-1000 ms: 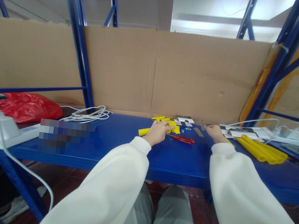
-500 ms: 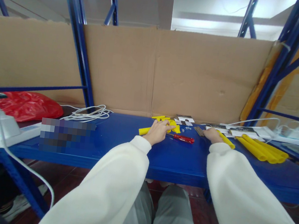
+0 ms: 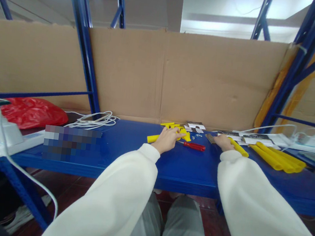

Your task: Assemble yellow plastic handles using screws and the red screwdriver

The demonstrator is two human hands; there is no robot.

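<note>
My left hand (image 3: 166,139) lies low over the blue shelf, its fingers stretched out across a cluster of small yellow pieces (image 3: 185,135). A yellow tube (image 3: 152,138) sticks out to the left of this hand, partly hidden behind it. Just right of its fingers rests a screwdriver (image 3: 195,146) with a red handle. My right hand (image 3: 223,142) is closed around the near end of a flat grey-brown piece (image 3: 210,138); its exact kind is unclear. Another yellow tube (image 3: 240,148) shows on the right side of that hand. Small metal bits (image 3: 198,135) lie between the hands.
Several yellow tubes (image 3: 277,157) lie at the right. White printed cards (image 3: 195,126) stand near the cardboard wall (image 3: 162,76). To the left are a coiled white cable (image 3: 99,120), a power strip (image 3: 25,141) and a red plastic bag (image 3: 33,112). Blue uprights (image 3: 89,56) frame the shelf.
The view has shifted very slightly. Both hands and the things around them keep their places.
</note>
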